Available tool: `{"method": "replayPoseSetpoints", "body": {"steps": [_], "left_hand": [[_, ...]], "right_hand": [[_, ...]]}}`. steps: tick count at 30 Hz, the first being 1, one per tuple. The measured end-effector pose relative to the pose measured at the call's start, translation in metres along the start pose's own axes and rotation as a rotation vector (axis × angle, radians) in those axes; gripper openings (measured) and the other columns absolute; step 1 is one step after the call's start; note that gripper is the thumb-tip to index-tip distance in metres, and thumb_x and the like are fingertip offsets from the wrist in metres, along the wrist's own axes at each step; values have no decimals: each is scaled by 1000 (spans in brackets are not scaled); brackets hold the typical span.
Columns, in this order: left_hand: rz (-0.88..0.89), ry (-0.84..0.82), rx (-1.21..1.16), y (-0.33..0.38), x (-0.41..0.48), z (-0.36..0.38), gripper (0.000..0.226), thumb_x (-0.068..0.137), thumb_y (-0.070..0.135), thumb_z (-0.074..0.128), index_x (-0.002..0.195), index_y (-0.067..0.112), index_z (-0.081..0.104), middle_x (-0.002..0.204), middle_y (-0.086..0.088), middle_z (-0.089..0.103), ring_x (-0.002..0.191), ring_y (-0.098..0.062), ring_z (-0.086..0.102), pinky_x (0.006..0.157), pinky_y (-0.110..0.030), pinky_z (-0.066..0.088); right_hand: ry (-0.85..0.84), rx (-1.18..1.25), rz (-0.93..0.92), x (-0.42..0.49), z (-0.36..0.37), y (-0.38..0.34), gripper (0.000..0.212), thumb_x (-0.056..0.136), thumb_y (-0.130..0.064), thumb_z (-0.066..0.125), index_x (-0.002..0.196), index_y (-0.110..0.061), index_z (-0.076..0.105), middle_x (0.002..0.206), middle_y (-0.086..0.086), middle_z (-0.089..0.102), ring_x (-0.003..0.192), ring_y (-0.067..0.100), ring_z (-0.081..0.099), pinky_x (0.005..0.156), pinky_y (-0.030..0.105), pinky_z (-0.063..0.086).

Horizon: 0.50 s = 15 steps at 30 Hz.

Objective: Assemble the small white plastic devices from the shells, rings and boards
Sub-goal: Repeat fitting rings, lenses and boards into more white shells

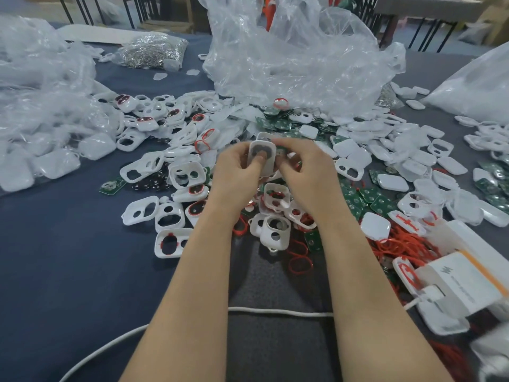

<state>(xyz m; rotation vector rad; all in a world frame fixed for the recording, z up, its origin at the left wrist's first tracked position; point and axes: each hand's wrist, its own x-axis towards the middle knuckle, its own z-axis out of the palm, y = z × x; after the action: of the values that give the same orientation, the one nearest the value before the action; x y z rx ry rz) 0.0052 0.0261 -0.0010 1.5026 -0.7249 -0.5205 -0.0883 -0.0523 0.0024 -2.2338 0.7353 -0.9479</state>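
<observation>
Head view: a white shell [270,162] is held above the desk [68,257], over heaped loose shells [140,213], green boards [355,199] and red rings [298,260]. The grip of the left hand [237,169] and the right hand [301,166] is closed round it, the left thumb pressed into its opening. Uneven thumb pressure could seat the grey inner part askew.

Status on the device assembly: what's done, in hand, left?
Done: a few ringed shells lie upper left. In hand: left hand and right hand grip one white shell, left thumb pressing inside. Left: heaps of loose shells, green boards and red rings.
</observation>
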Motion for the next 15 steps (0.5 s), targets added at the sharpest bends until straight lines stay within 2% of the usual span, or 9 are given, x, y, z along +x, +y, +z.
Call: {"method": "replayPoseSetpoints", "body": {"steps": [2, 5, 7, 9, 11, 15], "left_hand": [[-9, 23, -13, -2, 2, 0, 15, 95, 8, 57, 92, 19, 66, 96, -13, 71, 98, -31, 68, 88, -47, 56], [-83, 83, -136, -5, 4, 0, 16, 96, 7, 54, 88, 15, 65, 104, -23, 69, 100, -37, 67, 79, -39, 59], [-122, 102, -207, -6, 5, 0, 19, 96, 5, 53, 85, 15, 64, 105, -25, 68, 101, -39, 67, 84, -44, 58], [-125, 98, -237, -8, 5, 1, 19, 96, 4, 52, 86, 15, 64, 100, -20, 70, 97, -34, 69, 83, -43, 58], [-120, 82, -267, -10, 5, 2, 19, 96, 3, 52, 87, 15, 64, 92, -13, 72, 90, -27, 71, 76, -35, 59], [-152, 86, -392, -9, 7, 2, 17, 96, 1, 51, 91, 12, 63, 83, -5, 70, 74, -15, 73, 67, -27, 59]], "right_hand": [[22, -17, 37, 0, 2, 1, 24, 89, -10, 59, 112, -17, 67, 102, 0, 67, 89, 13, 59, 82, 22, 46], [128, 43, 151, 1, 3, 6, 13, 89, -14, 62, 102, -14, 57, 88, -4, 61, 82, 15, 60, 72, 9, 43], [159, 235, 282, 2, 3, 7, 17, 90, -13, 61, 102, -16, 50, 88, -4, 59, 79, 17, 65, 78, 17, 51], [142, 462, 358, 2, 2, 6, 23, 91, -9, 60, 109, -20, 51, 93, 4, 62, 68, 10, 68, 75, 26, 58], [118, 547, 346, 2, 2, 5, 28, 91, -7, 59, 112, -25, 56, 95, 8, 65, 66, 7, 68, 71, 23, 58], [145, 543, 282, 1, 2, 1, 18, 91, -10, 61, 99, -26, 63, 85, 7, 71, 69, 9, 67, 69, 24, 57]]}}
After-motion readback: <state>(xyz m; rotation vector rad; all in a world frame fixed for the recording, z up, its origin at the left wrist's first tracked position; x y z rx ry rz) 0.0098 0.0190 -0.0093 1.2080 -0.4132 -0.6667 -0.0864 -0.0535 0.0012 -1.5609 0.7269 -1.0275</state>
